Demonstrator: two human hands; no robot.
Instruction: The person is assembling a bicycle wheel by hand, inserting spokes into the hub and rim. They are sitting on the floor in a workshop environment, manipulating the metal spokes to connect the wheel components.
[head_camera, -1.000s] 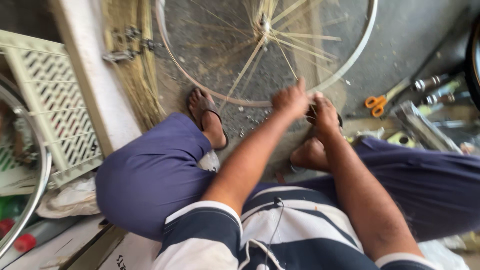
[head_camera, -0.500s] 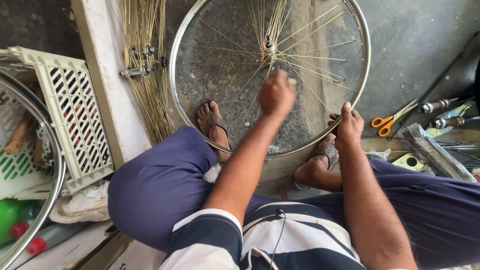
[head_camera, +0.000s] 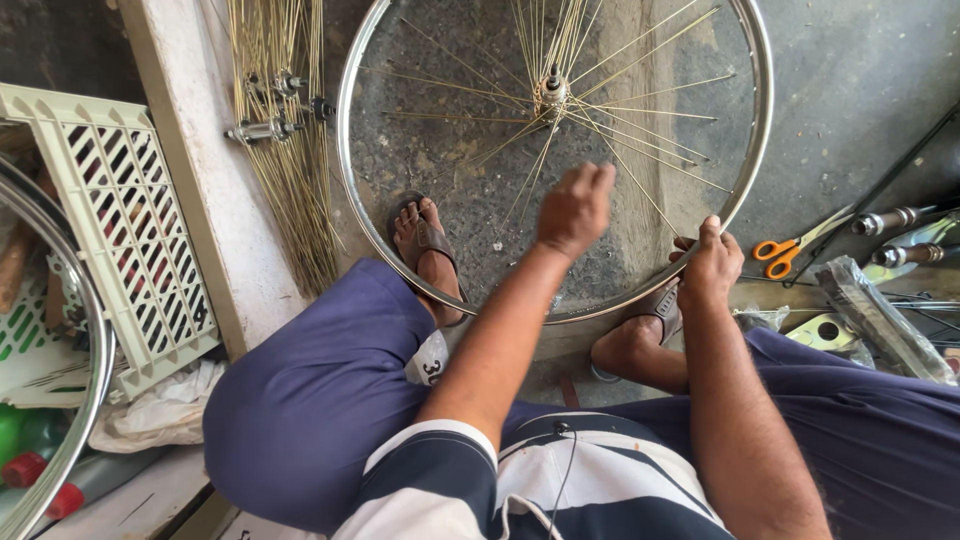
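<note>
The fingers (head_camera: 712, 238) of the right hand (head_camera: 710, 270) curl closed around the lower right arc of the shiny round metal bicycle wheel rim (head_camera: 400, 262), gripping it. The fingers of the left hand (head_camera: 573, 208) are bent loosely together above the thin brass-coloured spokes (head_camera: 640, 125); I cannot tell whether they pinch a spoke or only hover. The rim lies flat on the grey concrete floor (head_camera: 850, 90), its small metal hub (head_camera: 551, 95) near the top centre, its near edge resting over the person's two sandalled feet (head_camera: 428, 245).

At the left, a pale cream plastic lattice crate (head_camera: 120, 230) stands tilted against a whitish concrete ledge (head_camera: 200, 200); what it holds is unclear through the holes. A second curved metal rim (head_camera: 75, 300) crosses in front of it. Loose bundles of spokes with hubs (head_camera: 275, 110) lie just beside the wheel's left edge.

To the right, orange-handled scissors (head_camera: 785, 255) and several metal tool parts (head_camera: 890, 220) crowd the floor near the rim. Bare floor remains beyond the wheel's upper right edge.
</note>
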